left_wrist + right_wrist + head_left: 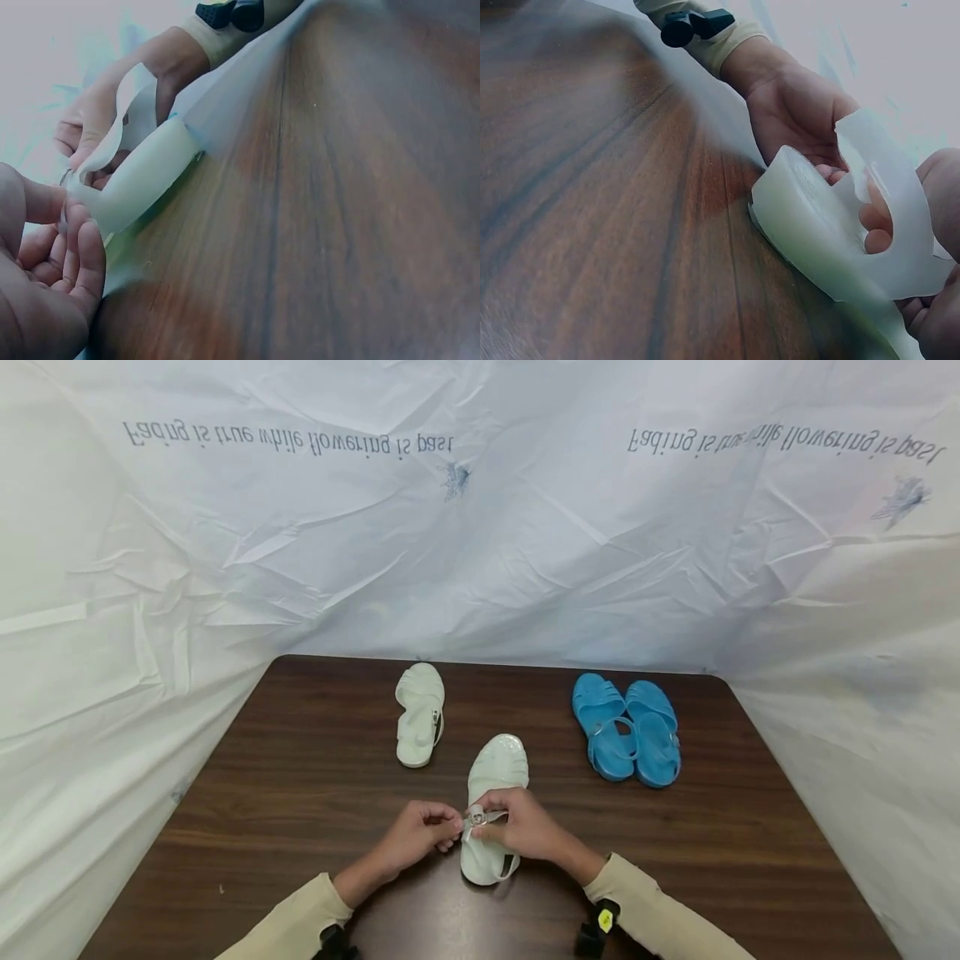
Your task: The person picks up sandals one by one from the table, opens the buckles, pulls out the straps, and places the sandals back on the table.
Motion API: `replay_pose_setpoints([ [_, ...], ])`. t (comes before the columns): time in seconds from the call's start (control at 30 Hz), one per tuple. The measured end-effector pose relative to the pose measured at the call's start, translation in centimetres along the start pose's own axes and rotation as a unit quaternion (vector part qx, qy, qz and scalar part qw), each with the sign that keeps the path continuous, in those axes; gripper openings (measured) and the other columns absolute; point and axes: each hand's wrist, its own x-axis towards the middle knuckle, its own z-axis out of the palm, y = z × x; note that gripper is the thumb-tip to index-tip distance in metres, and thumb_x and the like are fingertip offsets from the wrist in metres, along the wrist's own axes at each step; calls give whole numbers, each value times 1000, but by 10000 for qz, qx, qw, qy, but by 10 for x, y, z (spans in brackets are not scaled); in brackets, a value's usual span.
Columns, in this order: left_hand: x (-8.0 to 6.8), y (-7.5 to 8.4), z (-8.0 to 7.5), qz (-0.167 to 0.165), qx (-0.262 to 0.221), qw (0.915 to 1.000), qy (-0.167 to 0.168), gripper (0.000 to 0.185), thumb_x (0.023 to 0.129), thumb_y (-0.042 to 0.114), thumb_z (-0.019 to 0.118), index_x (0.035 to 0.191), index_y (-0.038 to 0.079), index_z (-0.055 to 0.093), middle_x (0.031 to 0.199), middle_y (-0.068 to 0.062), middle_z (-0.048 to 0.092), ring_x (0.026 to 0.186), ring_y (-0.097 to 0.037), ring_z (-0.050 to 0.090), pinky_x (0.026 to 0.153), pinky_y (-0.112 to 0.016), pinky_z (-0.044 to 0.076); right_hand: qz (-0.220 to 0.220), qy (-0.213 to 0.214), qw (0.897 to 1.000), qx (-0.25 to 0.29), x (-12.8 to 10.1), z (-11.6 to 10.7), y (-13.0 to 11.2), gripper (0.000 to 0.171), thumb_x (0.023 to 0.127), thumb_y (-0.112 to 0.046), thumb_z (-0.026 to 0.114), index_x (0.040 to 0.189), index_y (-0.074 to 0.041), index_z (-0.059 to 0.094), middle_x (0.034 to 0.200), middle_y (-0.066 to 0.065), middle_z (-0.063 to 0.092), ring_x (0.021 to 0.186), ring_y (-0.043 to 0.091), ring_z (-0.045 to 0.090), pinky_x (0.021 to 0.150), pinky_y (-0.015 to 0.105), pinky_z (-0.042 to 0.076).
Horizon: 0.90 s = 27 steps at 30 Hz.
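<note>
Left fingers pinch the nearer white sandal's partly hidden strap, right fingers clamped around its buckle.

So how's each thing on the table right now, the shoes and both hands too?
Near white sandal: right way up.
Strap: held by both hands.
Buckle: can't tell if it's fastened.
Far white sandal: right way up, untouched.
Blue sandals: right way up, side by side, untouched.
Left hand: pinching.
Right hand: holding beside the buckle.
</note>
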Motion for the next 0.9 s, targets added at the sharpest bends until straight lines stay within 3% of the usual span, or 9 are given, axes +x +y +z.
replay_pose_setpoints([
  [0.3, 2, -1, 3, 108, 43, 9998, 172, 16, 96, 7, 69, 95, -9, 72, 78, -2, 64, 65, -8, 57, 61, -22, 52, -161, -43, 9996, -216, 1, 1, -1, 9, 89, -13, 81, 97, -13, 76, 95, -3, 77, 88, 4, 69, 77, 25, 56],
  [0.57, -1, 1, -2, 64, -101, 9999, -91, 21, 99, 11, 67, 98, -10, 70, 81, -5, 68, 69, -10, 63, 65, -24, 56, -120, -38, 9999, -75, 1, 2, 1, 8, 89, -14, 80, 95, -14, 75, 94, -4, 76, 87, 5, 69, 78, 25, 56],
  [0.73, -4, -3, -6, 3, -373, 9989, -297, 22, 100, 7, 65, 101, -15, 67, 83, -8, 67, 71, -11, 65, 68, -25, 58, -98, -42, 9999, 96, 0, 1, 3, 10, 90, -13, 80, 98, -10, 75, 102, 3, 77, 95, 10, 71, 82, 26, 57],
  [0.9, -1, -5, -6, -8, -299, 9993, -221, 19, 97, 7, 68, 101, -12, 69, 81, -5, 66, 71, -11, 63, 66, -25, 57, -103, 29, 9999, 59, 0, -1, -4, 11, 89, -6, 79, 99, -3, 75, 105, 10, 77, 96, 16, 72, 82, 27, 57],
])
